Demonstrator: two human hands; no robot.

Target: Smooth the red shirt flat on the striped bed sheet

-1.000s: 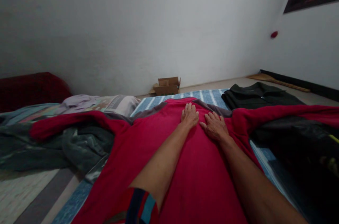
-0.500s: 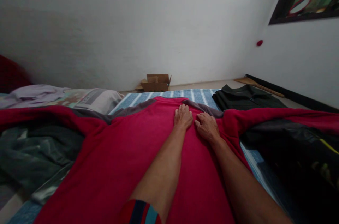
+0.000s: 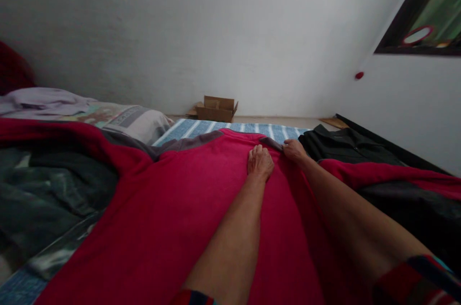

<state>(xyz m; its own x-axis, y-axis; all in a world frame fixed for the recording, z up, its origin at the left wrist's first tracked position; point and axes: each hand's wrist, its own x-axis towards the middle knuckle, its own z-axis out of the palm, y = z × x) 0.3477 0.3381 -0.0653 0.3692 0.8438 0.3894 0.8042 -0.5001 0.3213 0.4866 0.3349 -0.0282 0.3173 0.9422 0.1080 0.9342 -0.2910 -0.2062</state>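
A red sweater point(image 3: 187, 199) with grey shoulder panels lies spread flat on a blue striped mat point(image 3: 201, 128), its sleeves stretched out to both sides. My left hand point(image 3: 260, 162) rests flat on the sweater near its neck, fingers loosely together. My right hand point(image 3: 293, 149) is just to the right of it, fingers closed on the grey shoulder edge of the sweater.
A folded black jacket point(image 3: 342, 146) lies at the far right of the mat. A dark green blanket point(image 3: 46, 189) and pillows point(image 3: 129, 120) are on the left. A small open cardboard box point(image 3: 216, 109) stands by the white wall. Dark fabric point(image 3: 414, 218) lies under the right sleeve.
My right hand has moved from lying flat beside the left hand up to the sweater's grey shoulder edge and closed on it. The view has turned a little to the right.
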